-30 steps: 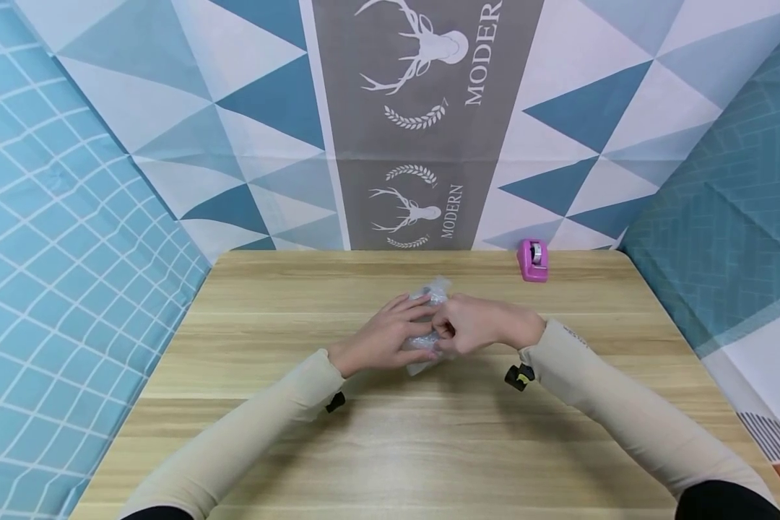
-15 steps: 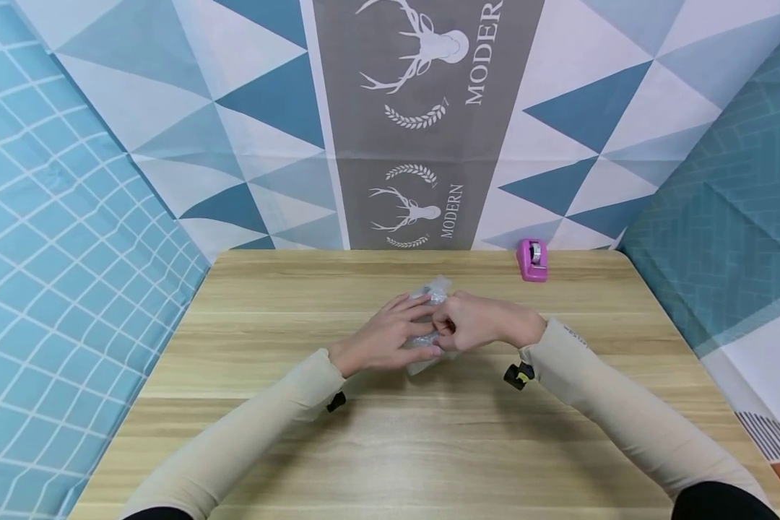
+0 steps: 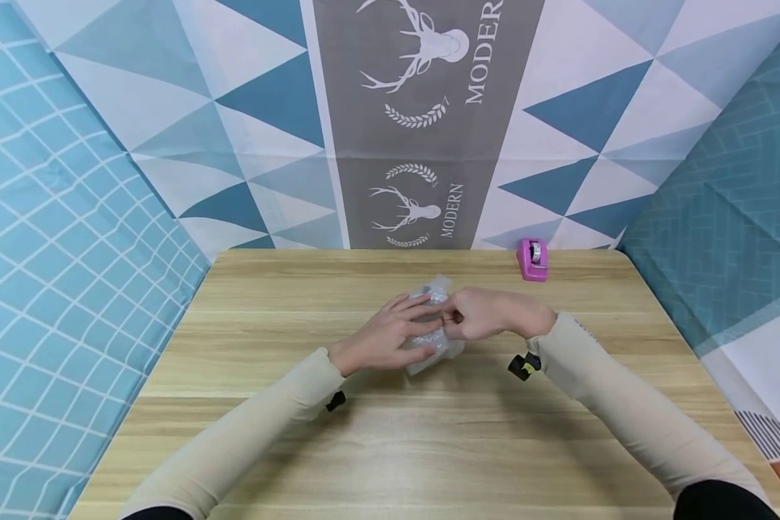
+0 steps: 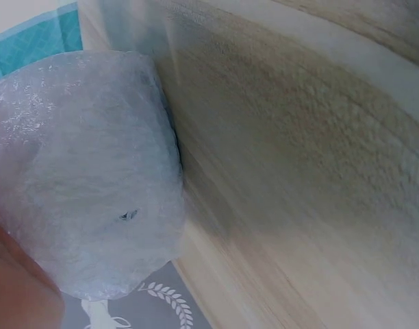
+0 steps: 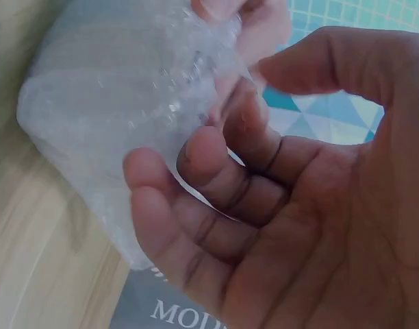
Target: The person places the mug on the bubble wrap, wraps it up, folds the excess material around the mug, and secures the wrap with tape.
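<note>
Since half a second ago, the right hand point(image 3: 484, 312) has shifted slightly toward the pink tape dispenser point(image 3: 533, 260), while the left hand point(image 3: 383, 336) lies as it did. Left of the dispenser, and nearer the person, the package point(image 4: 93, 164) in crinkled clear wrap rests on the wood-grain table point(image 3: 390, 448), partly covered by both hands. Spread fingers of the left hand lie across it, clearly apart from one another. On the dispenser's side of the package, the right hand pinches a thin edge of the clear wrap between thumb and index finger; its other fingers are bent, close beside or against the wrap. Both pale sleeves point(image 3: 253, 426) reach in from the person's side of the dispenser. Behind and left of the dispenser hangs a grey panel point(image 3: 364, 130) with white deer heads and the word MODERN.
</note>
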`<state>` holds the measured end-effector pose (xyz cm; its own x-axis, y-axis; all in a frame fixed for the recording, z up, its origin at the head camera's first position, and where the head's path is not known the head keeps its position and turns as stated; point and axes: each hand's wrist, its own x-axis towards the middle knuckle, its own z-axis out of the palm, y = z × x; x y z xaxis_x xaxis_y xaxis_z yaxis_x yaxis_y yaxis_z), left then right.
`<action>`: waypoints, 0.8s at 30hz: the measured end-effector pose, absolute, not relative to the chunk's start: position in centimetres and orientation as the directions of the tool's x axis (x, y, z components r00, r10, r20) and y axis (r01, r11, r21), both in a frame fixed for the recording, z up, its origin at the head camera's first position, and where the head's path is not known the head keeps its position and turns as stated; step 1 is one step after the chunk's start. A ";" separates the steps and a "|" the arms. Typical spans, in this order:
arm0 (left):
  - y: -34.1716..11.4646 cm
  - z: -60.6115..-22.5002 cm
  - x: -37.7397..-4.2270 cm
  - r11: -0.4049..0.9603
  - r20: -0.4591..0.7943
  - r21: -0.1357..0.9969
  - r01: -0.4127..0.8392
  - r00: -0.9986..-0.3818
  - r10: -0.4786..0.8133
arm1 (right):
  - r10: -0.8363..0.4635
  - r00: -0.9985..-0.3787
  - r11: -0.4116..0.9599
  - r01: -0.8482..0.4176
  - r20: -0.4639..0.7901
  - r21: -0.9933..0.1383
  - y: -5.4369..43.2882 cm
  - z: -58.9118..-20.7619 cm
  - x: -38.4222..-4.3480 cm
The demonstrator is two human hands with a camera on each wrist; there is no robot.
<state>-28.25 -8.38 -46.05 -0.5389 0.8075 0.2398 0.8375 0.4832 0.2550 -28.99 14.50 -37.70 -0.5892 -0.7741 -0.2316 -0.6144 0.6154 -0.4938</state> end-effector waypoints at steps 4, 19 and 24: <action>-8.5 -46.0 -28.1 0.491 0.230 0.260 0.832 -0.547 0.805 | -0.760 -0.588 0.640 -0.602 -0.277 -0.477 14.7 -36.9 -29.0; -8.3 -46.3 -28.4 0.471 0.251 0.301 0.829 -0.545 0.800 | -0.641 -0.667 0.766 -0.532 -0.380 -0.359 14.6 -36.7 -30.4; -8.3 -46.3 -28.4 0.455 0.277 0.302 0.838 -0.534 0.799 | -0.618 -0.691 0.785 -0.520 -0.374 -0.336 14.2 -36.9 -30.5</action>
